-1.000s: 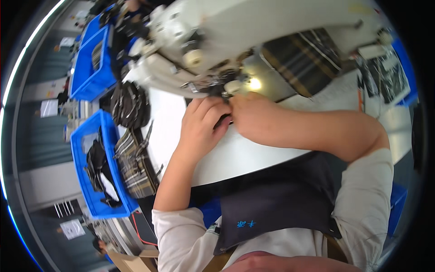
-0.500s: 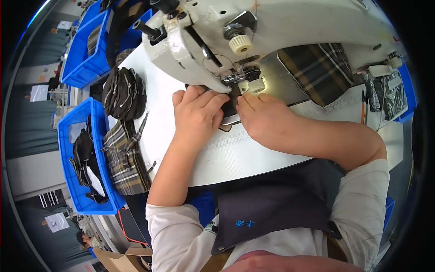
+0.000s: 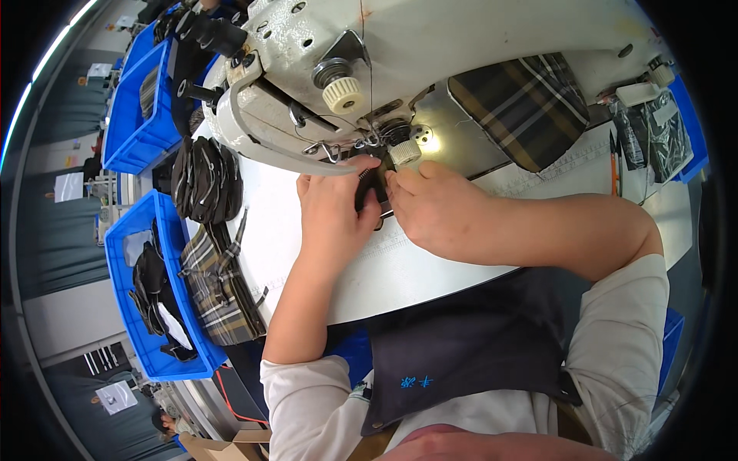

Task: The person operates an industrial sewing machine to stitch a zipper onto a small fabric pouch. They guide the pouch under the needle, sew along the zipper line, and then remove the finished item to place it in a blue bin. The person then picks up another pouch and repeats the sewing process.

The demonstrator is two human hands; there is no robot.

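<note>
Two hands (image 3: 330, 207) (image 3: 442, 207) angled inward | left curled, gripping dark fabric (image 3: 370, 187) | right bunched, grip unclear

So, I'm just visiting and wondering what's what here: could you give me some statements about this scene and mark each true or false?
1. The left hand and right hand are close together near the sewing machine. True.
2. The left hand touches nothing. False: it touches a dark piece.
3. The blue bin nearest the left forearm holds dark fabric. True.
4. Nothing glows near the right hand. False: a small light shines there.
5. Both sleeves are black. False: they are whitish.
</note>
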